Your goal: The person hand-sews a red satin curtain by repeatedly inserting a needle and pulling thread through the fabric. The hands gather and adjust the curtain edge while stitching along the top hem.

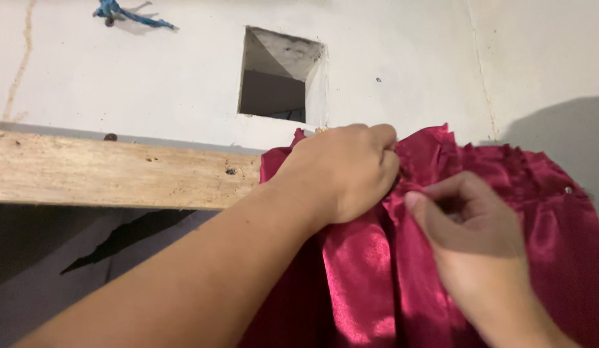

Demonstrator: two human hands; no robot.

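A shiny red satin curtain [544, 212] hangs gathered along the top of a rough wooden beam [119, 171]. My left hand [341, 171] is clenched on the curtain's top edge where the cloth meets the beam's end. My right hand [470, 238] sits just to the right and lower, its thumb and fingers pinching a fold of the same red cloth. A small metal pin or nail head [567, 189] shows in the curtain near its right end.
A white plastered wall [151, 71] rises behind the beam, with a square vent opening [280, 77] above my left hand. A scrap of blue cord [128, 14] hangs from a nail at top left. Below the beam is a dark opening [35, 238].
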